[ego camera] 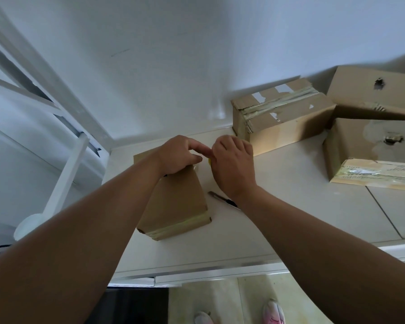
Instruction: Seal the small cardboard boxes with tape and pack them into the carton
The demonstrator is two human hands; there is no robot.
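Observation:
A small cardboard box lies on the white counter, with a band of tape around its near end. My left hand rests on the box's far end. Its thumb and forefinger pinch together right beside my right hand, seemingly on a tape end. My right hand curls round a yellow tape roll, of which only a sliver shows. A taped box stands at the back. The larger carton with a hole in its side sits at the right, its flap raised.
A utility knife lies on the counter just right of the small box, under my right wrist. A white wall runs behind, and a white frame and pole stand at the left. The counter's front edge is near, with floor tiles below.

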